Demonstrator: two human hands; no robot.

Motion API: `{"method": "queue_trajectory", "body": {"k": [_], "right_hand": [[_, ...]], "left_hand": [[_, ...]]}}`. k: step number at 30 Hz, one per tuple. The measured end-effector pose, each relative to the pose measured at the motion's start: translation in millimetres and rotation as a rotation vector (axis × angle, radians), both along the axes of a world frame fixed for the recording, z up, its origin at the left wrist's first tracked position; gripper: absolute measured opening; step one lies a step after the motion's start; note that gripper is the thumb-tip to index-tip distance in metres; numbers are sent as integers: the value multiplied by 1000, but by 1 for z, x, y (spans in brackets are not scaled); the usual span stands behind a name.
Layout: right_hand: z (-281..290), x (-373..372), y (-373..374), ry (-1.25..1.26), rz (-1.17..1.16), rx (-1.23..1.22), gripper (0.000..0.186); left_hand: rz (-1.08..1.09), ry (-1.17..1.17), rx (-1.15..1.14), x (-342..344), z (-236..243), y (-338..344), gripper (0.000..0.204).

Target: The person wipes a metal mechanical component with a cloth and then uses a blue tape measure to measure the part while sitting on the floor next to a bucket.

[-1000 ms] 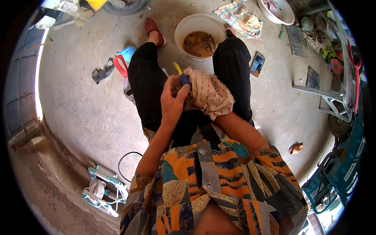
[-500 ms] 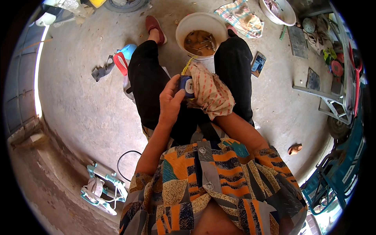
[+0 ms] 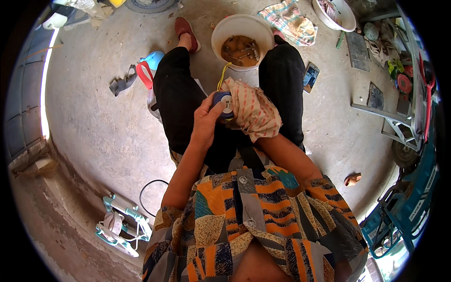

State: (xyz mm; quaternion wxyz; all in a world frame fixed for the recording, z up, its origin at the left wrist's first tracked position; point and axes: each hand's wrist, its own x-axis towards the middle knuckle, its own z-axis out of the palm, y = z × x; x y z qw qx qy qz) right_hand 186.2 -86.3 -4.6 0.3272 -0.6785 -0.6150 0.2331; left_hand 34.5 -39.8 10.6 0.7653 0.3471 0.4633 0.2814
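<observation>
Between my knees, my left hand (image 3: 206, 121) is closed round a dark blue tape measure (image 3: 224, 104) with a pale round label, its thumb across the front. A yellow wrist cord (image 3: 223, 74) rises from the tape measure's top. A beige cloth with red dashes (image 3: 253, 110) covers my right hand up to the wrist, with only the right forearm (image 3: 291, 155) bare. The cloth touches the tape measure's right side. Beneath the cloth, my right fingers are hidden.
A white bucket (image 3: 217, 47) of brown liquid and metal parts stands ahead between my feet. Right of my knee lies a phone (image 3: 310, 77). A checked cloth (image 3: 293, 23), a white basin (image 3: 346, 21) and a metal frame (image 3: 399, 124) are further right; a blue-and-white stand (image 3: 123, 223) is left.
The tape measure has turned slightly in my left hand, showing more of its label. Its yellow cord now stretches further up toward the bucket. The cloth has barely shifted.
</observation>
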Motion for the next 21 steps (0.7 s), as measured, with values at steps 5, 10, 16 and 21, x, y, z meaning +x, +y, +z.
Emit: {"method": "queue_trajectory", "body": {"k": [5, 10, 16, 21], "right_hand": [[12, -2, 1, -67, -37, -52, 80], [4, 0, -1, -99, -24, -76, 81], [-3, -5, 0, -91, -48, -44, 78], [20, 1, 1, -15, -20, -109, 76]], "left_hand": [[31, -106, -74, 3, 7, 0, 43], [-69, 153, 208, 2, 6, 1, 47], [1, -83, 92, -1, 0, 2, 47], [41, -234, -34, 1, -2, 2, 47]]}}
